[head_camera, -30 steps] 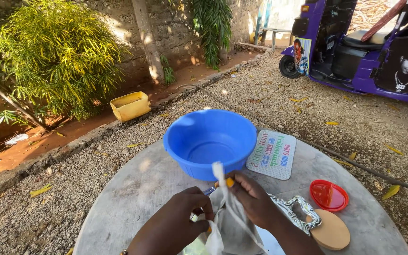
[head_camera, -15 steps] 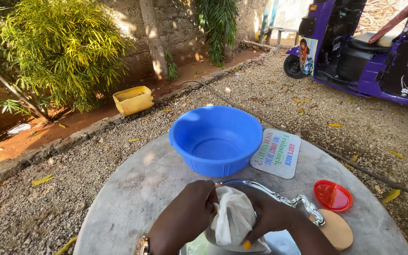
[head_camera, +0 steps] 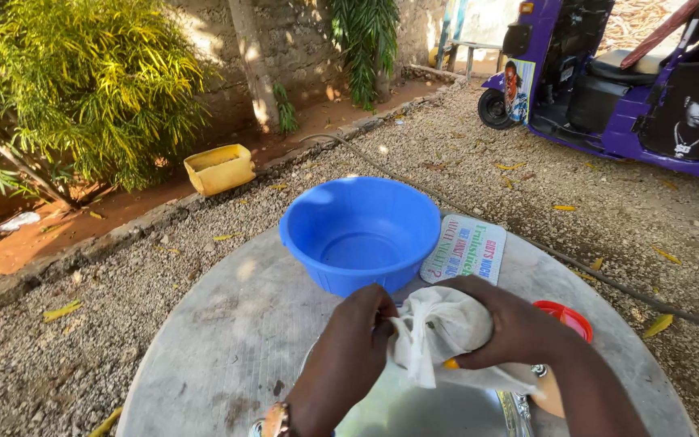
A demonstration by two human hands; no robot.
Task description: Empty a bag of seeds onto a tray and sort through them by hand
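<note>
A purple three-wheeler point(head_camera: 633, 89) stands on the gravel beyond the round grey table point(head_camera: 228, 324). On the table a blue plastic basin point(head_camera: 359, 231) sits just ahead of both hands, a printed card point(head_camera: 465, 248) beside it and a red lid point(head_camera: 566, 317) partly hidden behind the right wrist. The right hand point(head_camera: 519, 324) wraps the bundled white cloth point(head_camera: 438, 330); the left hand point(head_camera: 353, 344) pinches its edge

bright daylight | dappled leaf shade on gravel | sharp focus | slight wide-angle bend at edges
</note>
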